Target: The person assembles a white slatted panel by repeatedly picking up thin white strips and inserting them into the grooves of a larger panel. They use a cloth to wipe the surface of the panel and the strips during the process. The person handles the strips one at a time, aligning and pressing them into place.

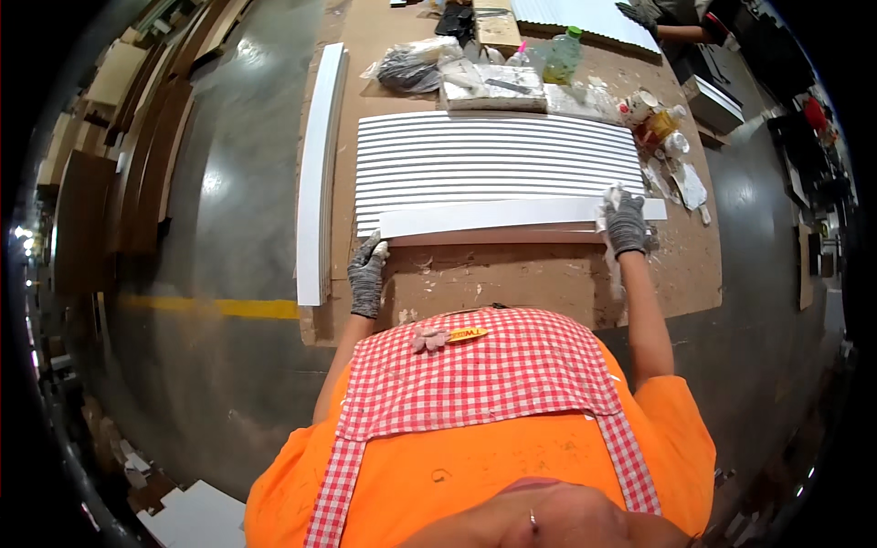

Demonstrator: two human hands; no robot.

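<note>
You had two gloved hands at one long white strip (493, 216), which lay over the near side of more than a dozen white slats (493, 155) on one brown table (438, 297). Its long axis ran left to right, the right end pointing slightly farther from you. Your left hand (367, 279) had its fingers bent at the left end; I could not tell whether they pinched it. Your right hand (625, 223) clutched one white wad (615, 194) near the other end. Two bottles, one green-capped (562, 60), one amber (658, 128), stood or lay beyond.
</note>
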